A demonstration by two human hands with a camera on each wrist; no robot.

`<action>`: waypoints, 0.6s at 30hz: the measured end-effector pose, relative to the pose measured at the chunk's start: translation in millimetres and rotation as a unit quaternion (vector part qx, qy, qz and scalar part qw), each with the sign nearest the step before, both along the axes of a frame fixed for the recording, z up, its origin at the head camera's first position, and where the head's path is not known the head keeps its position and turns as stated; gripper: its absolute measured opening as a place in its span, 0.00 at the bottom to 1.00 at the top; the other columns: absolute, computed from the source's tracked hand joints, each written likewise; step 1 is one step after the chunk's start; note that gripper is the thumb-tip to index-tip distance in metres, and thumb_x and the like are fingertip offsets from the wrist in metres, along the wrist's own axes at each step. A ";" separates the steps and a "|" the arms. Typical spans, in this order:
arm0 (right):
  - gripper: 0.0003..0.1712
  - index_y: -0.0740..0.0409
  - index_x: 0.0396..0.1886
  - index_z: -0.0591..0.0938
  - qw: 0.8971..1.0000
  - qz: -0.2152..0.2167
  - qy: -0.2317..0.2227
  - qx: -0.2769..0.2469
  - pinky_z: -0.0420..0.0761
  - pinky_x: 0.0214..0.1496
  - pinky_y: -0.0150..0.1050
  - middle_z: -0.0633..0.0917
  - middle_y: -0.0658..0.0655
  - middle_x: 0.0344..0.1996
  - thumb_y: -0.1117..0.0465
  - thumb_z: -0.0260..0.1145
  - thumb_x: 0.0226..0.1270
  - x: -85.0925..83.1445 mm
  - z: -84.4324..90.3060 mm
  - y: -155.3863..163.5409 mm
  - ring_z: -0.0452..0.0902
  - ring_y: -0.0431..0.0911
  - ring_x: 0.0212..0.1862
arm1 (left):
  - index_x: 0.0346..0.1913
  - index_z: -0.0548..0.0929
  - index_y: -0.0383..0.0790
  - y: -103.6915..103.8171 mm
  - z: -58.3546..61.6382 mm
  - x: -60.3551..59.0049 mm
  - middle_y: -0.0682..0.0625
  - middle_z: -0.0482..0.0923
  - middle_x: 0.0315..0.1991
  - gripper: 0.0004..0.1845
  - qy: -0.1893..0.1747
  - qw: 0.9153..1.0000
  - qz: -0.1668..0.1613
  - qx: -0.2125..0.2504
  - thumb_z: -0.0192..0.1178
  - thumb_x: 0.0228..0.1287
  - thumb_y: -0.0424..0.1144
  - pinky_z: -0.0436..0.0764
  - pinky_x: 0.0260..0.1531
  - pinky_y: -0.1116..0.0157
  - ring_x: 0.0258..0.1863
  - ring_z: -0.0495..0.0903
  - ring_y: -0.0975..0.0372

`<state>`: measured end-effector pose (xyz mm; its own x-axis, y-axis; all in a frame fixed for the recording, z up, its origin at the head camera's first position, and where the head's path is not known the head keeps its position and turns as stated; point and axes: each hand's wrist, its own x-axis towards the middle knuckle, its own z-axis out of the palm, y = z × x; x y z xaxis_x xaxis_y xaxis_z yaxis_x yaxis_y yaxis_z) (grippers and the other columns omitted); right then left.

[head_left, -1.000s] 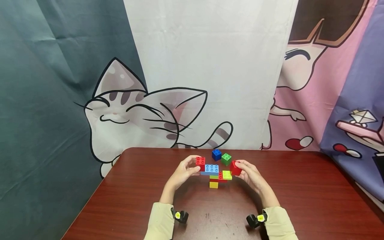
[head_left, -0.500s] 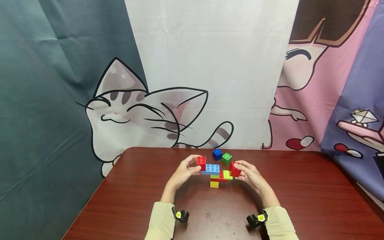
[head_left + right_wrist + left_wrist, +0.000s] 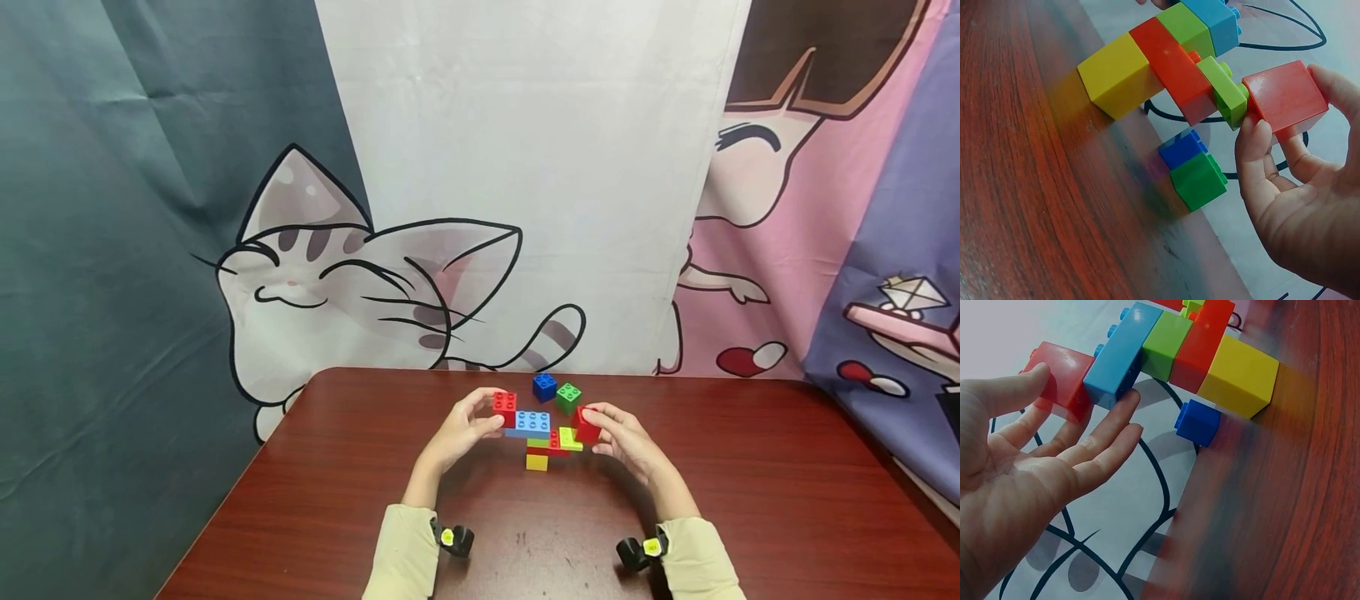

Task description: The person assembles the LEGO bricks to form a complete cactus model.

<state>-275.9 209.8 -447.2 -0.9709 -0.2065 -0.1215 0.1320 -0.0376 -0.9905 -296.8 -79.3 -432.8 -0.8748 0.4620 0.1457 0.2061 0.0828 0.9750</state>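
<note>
My left hand (image 3: 453, 433) pinches a red brick (image 3: 504, 408) that sits on the left end of a light blue brick (image 3: 532, 423). Below it, a light green brick (image 3: 1168, 347) and a longer red brick (image 3: 1172, 70) lead down to a yellow brick (image 3: 536, 462) standing on the table. A thin lime brick (image 3: 1225, 90) sits on the right end of that longer red brick. Between thumb and fingers, my right hand (image 3: 630, 442) holds another red brick (image 3: 1288, 97), right at the lime brick's studs and overlapping it in the head view.
Behind the build, a blue brick (image 3: 544, 387) and a green brick (image 3: 568, 397) stand close together near the far edge of the brown table (image 3: 750, 483). A printed cloth (image 3: 540, 167) hangs beyond that edge.
My right hand has brought its red brick slightly left and lower, over the lime brick. The left hand keeps its hold on the other red brick, and the build stays in place.
</note>
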 end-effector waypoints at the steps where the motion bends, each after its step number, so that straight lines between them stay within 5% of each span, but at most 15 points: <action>1: 0.11 0.52 0.48 0.74 1.000 0.000 0.000 0.003 0.83 0.36 0.26 0.83 0.43 0.33 0.52 0.57 0.73 -0.1 -0.3 -0.1 0.80 0.36 0.31 | 0.66 0.67 0.35 0.2 0.3 0.2 0.33 0.71 0.60 0.25 -0.001 1.000 0.001 -0.001 0.58 0.69 0.35 0.83 0.53 0.54 0.53 0.82 0.46; 18: 0.22 0.60 0.56 0.71 0.999 0.011 -0.012 0.048 0.81 0.37 0.27 0.83 0.45 0.34 0.51 0.58 0.72 0.7 5.9 -3.4 0.80 0.38 0.34 | 0.66 0.67 0.35 0.6 0.2 0.3 0.33 0.71 0.60 0.25 0.004 1.000 0.004 -0.006 0.58 0.68 0.34 0.82 0.54 0.52 0.53 0.82 0.45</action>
<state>-275.2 206.4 -441.3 -0.9630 -0.2137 -0.1641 0.1547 0.0602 -0.9861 -296.5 -78.6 -432.6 -0.8773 0.4567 0.1475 0.2133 0.0957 0.9723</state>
